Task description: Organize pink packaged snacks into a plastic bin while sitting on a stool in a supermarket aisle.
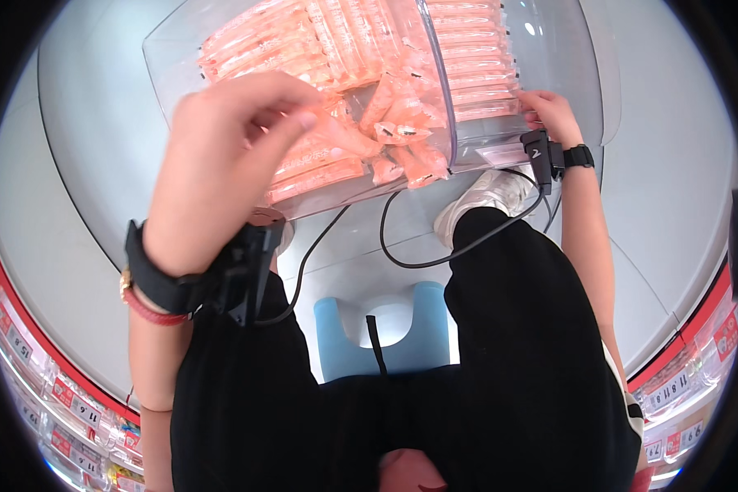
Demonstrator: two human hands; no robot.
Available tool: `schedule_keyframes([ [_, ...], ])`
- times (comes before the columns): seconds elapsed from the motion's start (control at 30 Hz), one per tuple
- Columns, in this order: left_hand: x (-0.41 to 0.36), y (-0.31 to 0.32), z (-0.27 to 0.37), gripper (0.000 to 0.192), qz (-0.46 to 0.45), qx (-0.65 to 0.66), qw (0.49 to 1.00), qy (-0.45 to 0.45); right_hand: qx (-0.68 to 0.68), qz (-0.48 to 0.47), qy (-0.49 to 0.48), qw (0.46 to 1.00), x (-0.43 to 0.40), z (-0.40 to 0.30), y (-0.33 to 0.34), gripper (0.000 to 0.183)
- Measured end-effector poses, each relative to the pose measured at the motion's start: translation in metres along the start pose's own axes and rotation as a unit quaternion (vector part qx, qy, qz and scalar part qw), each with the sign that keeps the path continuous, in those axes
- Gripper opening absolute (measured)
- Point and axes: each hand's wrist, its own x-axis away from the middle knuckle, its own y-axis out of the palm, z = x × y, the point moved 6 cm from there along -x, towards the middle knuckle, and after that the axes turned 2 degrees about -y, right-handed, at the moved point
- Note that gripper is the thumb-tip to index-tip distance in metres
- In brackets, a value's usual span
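Note:
My left hand (227, 141) is over the left compartment of a clear plastic bin (310, 208). Its thumb and fingers pinch one end of a pink-orange wrapped stick (350, 136), slightly blurred. Beneath it, more wrapped sticks (357, 43) lie in rows along the back and left, with a loose jumble (409, 114) near the divider (438, 67). In the right compartment, similar sticks form a neat stack (476, 67). My right hand (550, 114) is at the right end of that stack's nearest stick, fingers curled; whether they grip it is unclear.
Black wrist-mounted devices (538, 157) trail a cable (406, 265) across my lap. A light blue stool (381, 357) is under me, and a white shoe (489, 197) stands by the bin's front. Shelves with price tags (77, 403) curve along both lower sides.

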Motion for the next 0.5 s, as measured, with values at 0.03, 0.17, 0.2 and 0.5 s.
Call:
schedule_keyframes([
  [0.03,0.0,-0.008,-0.001,0.018,0.014,0.011,1.0,-0.007,-0.002,0.0,0.001,1.0,0.0,0.003,-0.002,0.033],
  [0.17,0.006,-0.038,0.006,0.019,0.054,0.082,0.995,-0.006,-0.104,0.105,-0.05,0.988,0.005,-0.005,-0.018,0.03],
  [0.2,0.009,-0.046,0.007,0.02,0.06,0.097,0.993,-0.014,-0.141,0.175,-0.103,0.969,0.014,-0.016,-0.032,0.027],
  [0.5,0.017,-0.037,0.001,0.02,0.056,0.192,0.979,-0.049,-0.086,-0.049,-0.397,0.913,0.151,-0.188,0.019,0.028],
])
